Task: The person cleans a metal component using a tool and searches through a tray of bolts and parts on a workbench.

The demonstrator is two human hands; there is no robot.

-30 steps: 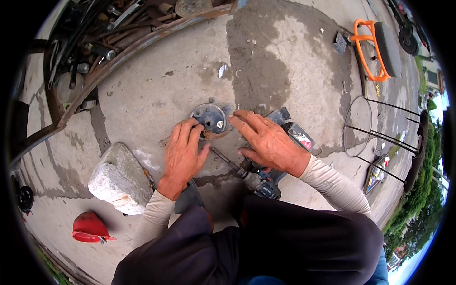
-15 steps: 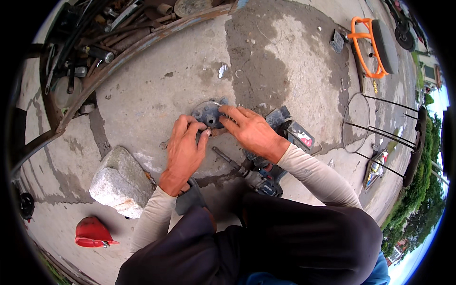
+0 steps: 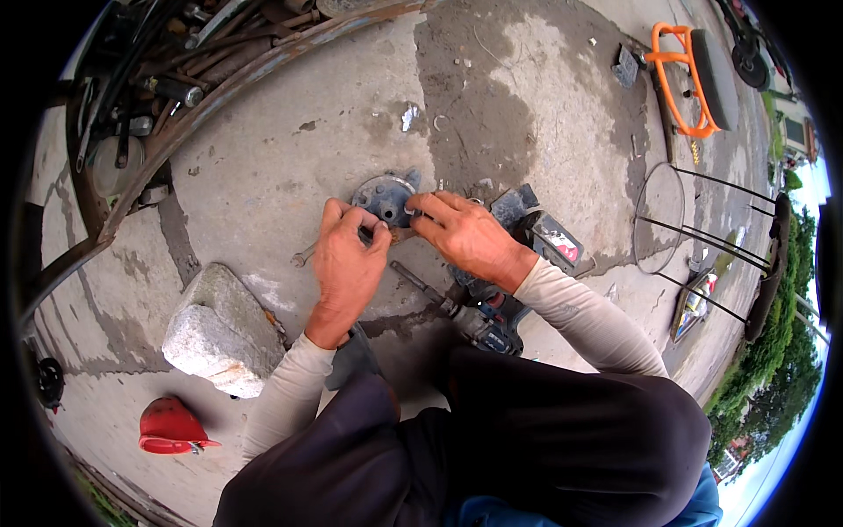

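A round dark grey metal plate (image 3: 386, 197) with several holes lies on the concrete in front of me. My left hand (image 3: 347, 263) is at its near left edge, thumb and fingers pinched together. At the plate's right edge, my right hand (image 3: 474, 241) pinches with thumb and forefinger. Whatever sits between the fingertips of either hand is too small or hidden to make out. What looks like a spanner end (image 3: 303, 256) pokes out beside my left hand. Nearer my knees lies a cordless impact wrench (image 3: 486, 327) with a long socket extension (image 3: 417, 281).
A big pale stone (image 3: 224, 334) and a red hard hat (image 3: 171, 426) are at left. A rusty-edged metal tray (image 3: 189, 123) holds tools and scrap. On the right are an orange-framed stool (image 3: 680, 79) and an upturned wire-legged stool (image 3: 702, 237). A dark case (image 3: 555, 241) stands by my right forearm.
The view has shifted a little, so the plate appears slightly higher. Both hands stay at its edge with small finger movements. More of the spanner end shows beside my left hand.
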